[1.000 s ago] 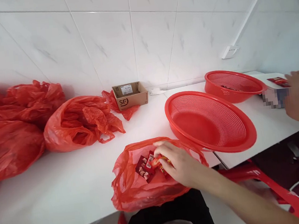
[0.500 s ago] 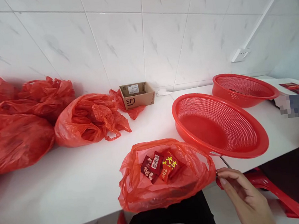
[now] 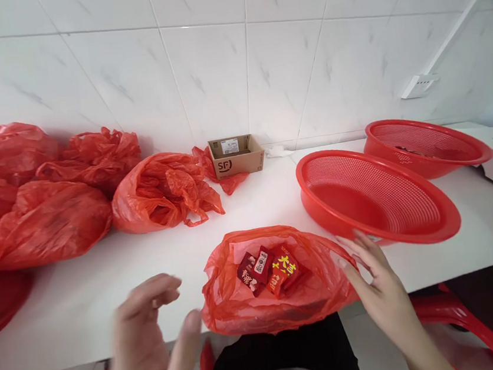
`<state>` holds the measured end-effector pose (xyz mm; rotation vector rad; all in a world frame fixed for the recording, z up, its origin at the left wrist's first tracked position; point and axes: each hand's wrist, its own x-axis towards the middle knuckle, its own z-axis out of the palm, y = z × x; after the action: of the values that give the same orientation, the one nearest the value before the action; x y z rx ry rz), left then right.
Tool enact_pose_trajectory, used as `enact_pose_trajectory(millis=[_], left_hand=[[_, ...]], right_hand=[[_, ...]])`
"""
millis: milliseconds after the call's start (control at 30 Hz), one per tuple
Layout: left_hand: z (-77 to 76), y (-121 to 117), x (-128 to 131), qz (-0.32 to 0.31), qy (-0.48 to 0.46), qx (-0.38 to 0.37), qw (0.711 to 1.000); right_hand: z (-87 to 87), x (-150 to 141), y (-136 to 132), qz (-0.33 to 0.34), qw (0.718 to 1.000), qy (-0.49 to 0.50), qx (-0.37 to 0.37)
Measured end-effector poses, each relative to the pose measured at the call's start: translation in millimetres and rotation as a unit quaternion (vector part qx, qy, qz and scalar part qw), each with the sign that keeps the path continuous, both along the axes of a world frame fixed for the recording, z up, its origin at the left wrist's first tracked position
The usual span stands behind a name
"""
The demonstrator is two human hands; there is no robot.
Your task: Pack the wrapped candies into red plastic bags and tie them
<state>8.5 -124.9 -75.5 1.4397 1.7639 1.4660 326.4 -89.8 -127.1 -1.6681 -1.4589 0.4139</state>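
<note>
A red plastic bag (image 3: 325, 295) lies spread at the table's near edge with its mouth facing up. Several small red packets (image 3: 262, 269) with printed characters are inside it. My left hand (image 3: 152, 338) hovers to the left of the bag, thumb and fingers apart, holding nothing. At the bag's right end, my right hand (image 3: 380, 282) touches the handle loop, its fingers spread rather than closed around it. Both hands are slightly blurred.
Just behind my right hand stands a red perforated basket (image 3: 449, 224); a second basket (image 3: 378, 149) with small items is farther back. A cardboard box (image 3: 239, 164) sits by the wall. Filled red bags (image 3: 55, 221) crowd the left. A red stool (image 3: 448, 313) is lower right.
My left hand has come into view at lower left. My right hand has moved up from below the bag's right end, opening its pinch. The view has shifted slightly left.
</note>
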Motion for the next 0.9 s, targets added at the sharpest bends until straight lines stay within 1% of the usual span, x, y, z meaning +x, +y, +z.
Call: enact_pose_trajectory(millis=[67,133,200,267,367,433,500,567,600,633,700,733,800,833,900], left_hand=[[-14.9,8,14,-0.016,0.044,-0.015,0.999],[-32.2,12,24,-0.017,0.075,-0.032,0.997],[-46.8,14,28,0.002,0.071,-0.038,0.997],[-55.2,16,25,0.009,0.059,-0.051,0.997],[-56.6,19,16,-0.021,0.054,-0.098,0.994],[-52.8,20,10,-0.039,0.046,-0.145,0.988],[-45.8,23,4,-0.045,0.017,-0.181,0.982],[-33.4,27,-3,-0.045,-0.007,-0.185,0.982],[-24.3,31,-7,-0.043,-0.007,-0.172,0.984],[-12.8,36,-11,-0.041,0.0,-0.153,0.987],[17.0,49,-17,-0.051,0.009,-0.104,0.993],[34.6,56,-18,-0.073,-0.005,-0.074,0.995],[71.7,70,-15,-0.141,-0.083,-0.025,0.986],[89.3,77,-11,-0.18,-0.141,-0.007,0.973],[118.4,88,-2,-0.255,-0.246,0.007,0.935]], right_hand=[[0.8,-1,6,0.02,0.999,-0.026,0.006],[0.4,-4,8,0.038,0.999,-0.015,-0.018],[-1.6,-5,6,0.05,0.998,0.002,-0.049],[-4.6,-3,0,0.054,0.996,0.016,-0.073],[-7.7,7,-10,0.055,0.993,0.031,-0.101],[-6.7,16,-16,0.065,0.991,0.036,-0.113],[-0.8,23,-19,0.074,0.991,0.033,-0.109],[12.3,29,-16,0.064,0.994,0.021,-0.089],[22.2,30,-12,0.054,0.996,0.01,-0.075],[34.5,32,-6,0.044,0.997,-0.001,-0.058],[65.7,30,7,0.035,0.999,-0.021,-0.008],[83.9,28,14,0.035,0.999,-0.031,0.027],[122.4,18,26,0.033,0.992,-0.048,0.108],[140.8,11,30,0.036,0.987,-0.052,0.149],[171.8,-4,37,0.059,0.974,-0.043,0.216]])
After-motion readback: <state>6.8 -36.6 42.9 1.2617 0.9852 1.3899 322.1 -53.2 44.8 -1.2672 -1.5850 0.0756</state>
